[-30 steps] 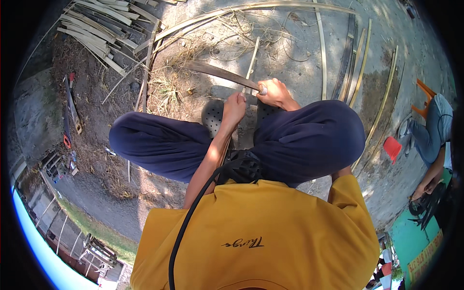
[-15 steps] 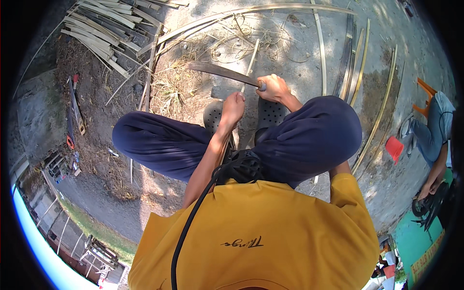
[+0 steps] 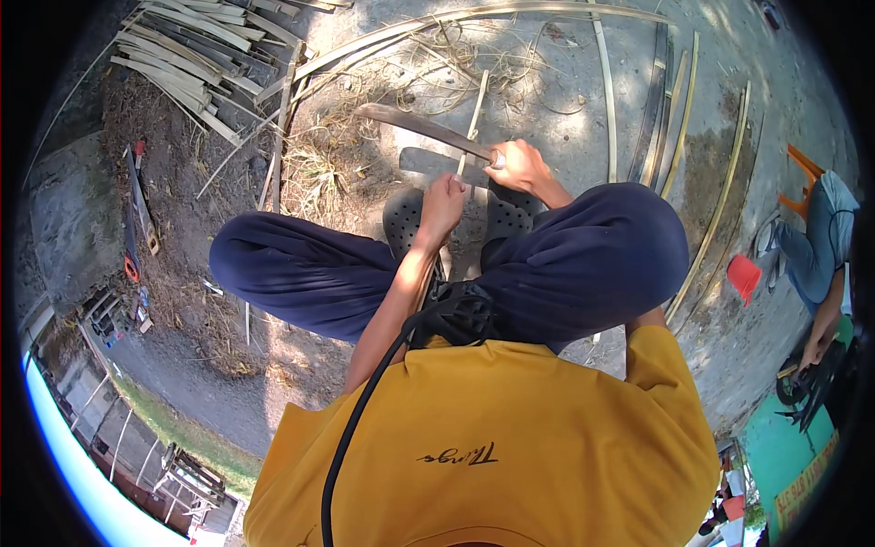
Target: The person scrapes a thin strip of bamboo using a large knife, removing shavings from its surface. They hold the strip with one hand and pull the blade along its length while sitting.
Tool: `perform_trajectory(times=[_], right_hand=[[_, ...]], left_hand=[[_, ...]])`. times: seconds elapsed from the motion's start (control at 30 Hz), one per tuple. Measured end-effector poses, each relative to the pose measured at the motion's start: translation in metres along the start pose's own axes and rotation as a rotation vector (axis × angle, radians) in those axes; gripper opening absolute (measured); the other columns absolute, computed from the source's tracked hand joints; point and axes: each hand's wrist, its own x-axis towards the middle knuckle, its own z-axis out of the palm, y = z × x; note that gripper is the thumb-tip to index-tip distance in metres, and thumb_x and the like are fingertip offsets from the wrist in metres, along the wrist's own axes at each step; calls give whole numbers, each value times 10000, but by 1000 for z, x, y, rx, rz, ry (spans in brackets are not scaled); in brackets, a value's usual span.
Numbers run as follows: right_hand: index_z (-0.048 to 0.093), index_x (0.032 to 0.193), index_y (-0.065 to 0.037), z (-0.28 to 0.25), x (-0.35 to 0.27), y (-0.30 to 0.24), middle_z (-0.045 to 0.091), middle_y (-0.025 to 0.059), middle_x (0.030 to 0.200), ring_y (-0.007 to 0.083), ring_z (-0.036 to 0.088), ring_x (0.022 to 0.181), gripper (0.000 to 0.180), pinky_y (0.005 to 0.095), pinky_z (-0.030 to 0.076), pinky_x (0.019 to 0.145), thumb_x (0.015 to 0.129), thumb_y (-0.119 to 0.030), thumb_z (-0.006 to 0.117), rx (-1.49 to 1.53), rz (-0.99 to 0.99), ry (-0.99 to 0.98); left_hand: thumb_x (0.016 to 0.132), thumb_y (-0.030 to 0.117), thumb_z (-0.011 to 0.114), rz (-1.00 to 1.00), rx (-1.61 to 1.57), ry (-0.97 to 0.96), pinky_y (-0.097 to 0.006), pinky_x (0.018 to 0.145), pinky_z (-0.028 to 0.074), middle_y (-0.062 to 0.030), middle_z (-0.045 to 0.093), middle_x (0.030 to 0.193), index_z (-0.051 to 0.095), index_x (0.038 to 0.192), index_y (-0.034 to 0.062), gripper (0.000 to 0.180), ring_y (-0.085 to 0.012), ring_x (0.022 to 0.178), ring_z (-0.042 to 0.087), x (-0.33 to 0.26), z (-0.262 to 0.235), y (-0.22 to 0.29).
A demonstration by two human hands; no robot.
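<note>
My right hand (image 3: 521, 166) is closed round the handle of a machete (image 3: 424, 130), whose long, slightly curved blade points left. Between my shoes my left hand (image 3: 442, 208) grips a thin bamboo strip (image 3: 480, 98). The strip runs from my fist away from me, and the blade crosses it close to the handle. Whether the edge bites into the strip cannot be made out. Below my left fist the strip continues along the forearm toward my lap, partly hidden by the arm. A grey perforated clog (image 3: 404, 219) and its pair (image 3: 508, 217) stand beneath my hands.
Split bamboo slats (image 3: 178, 68) lie piled at far left. A long curved slat (image 3: 492, 13) arches across the far ground, with curly shavings (image 3: 447, 64) below it. Handsaws (image 3: 143, 205) lie left. At right are more strips (image 3: 725, 196), a red container (image 3: 744, 278) and a seated person (image 3: 816, 246).
The machete and my right hand have shifted slightly right, with the blade a little more tilted. My left hand still grips the strip in nearly the same place.
</note>
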Motion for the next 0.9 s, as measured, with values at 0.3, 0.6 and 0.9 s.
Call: perform_trajectory(times=[0.3,0.6,0.9], right_hand=[[727,921,-113,-11,0,-21,729,206,874,442,701,885,279,515,562,809,778,-351,752,-108,82,-146],[728,954,-86,-5,-7,-19,729,216,881,441,699,896,301,511,562,794,756,-310,765,-8,-14,-62],[759,985,-108,18,3,-12,739,218,891,438,707,916,344,508,567,817,775,-379,776,-5,19,-35]], left_hand=[[1116,275,423,-229,-272,-103,-248,378,214,83,308,591,496,929,110,260,-41,419,274,-12,-14,34],[1084,230,450,-255,-414,-111,-308,397,285,21,427,570,567,892,49,288,-80,418,386,-10,-28,38],[1090,171,432,-248,-411,-180,-234,400,216,75,352,638,503,905,117,206,-32,445,276,-32,-39,36]])
